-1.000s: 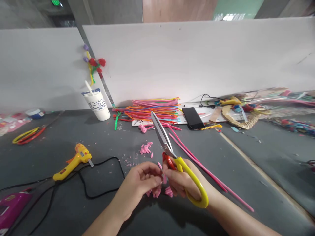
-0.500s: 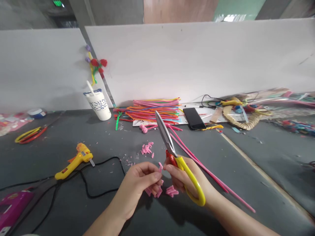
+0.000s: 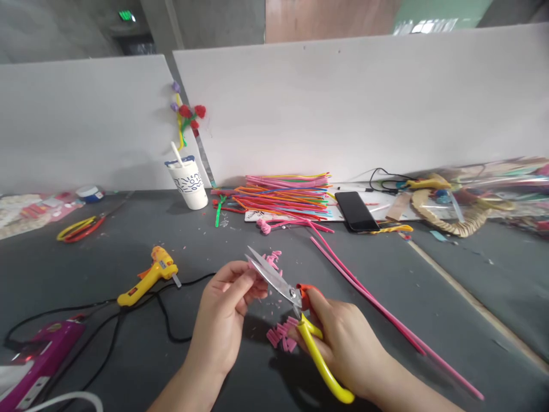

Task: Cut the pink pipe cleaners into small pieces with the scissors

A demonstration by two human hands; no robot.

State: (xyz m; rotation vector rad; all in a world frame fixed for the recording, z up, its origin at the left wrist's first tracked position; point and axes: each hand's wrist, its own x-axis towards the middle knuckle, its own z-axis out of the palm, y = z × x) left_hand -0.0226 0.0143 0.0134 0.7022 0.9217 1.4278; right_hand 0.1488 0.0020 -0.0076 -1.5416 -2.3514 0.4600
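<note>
My right hand (image 3: 343, 343) grips yellow-handled scissors (image 3: 295, 312), blades slightly apart and pointing up-left toward my left hand. My left hand (image 3: 227, 303) is curled, its fingertips pinched beside the blade tips; what it pinches is hidden by the blades. Short pink cut pieces (image 3: 283, 337) lie on the grey table (image 3: 128, 366) between and under both hands. More pink bits (image 3: 272, 258) lie just beyond the blade tips. Long pink pipe cleaners (image 3: 377, 309) run diagonally to the right of my right hand.
A yellow glue gun (image 3: 148, 274) with a black cord lies left. A white cup (image 3: 191, 183), a stack of coloured pipe cleaners (image 3: 285, 194) and a black phone (image 3: 357, 210) sit at the back. Another pair of scissors (image 3: 79, 228) lies far left; a pink box (image 3: 38, 355) sits near the left corner.
The scissors have swung down from pointing up and away to pointing left, blade tips now at my left fingertips. My left hand has risen slightly. The camera view shifted left.
</note>
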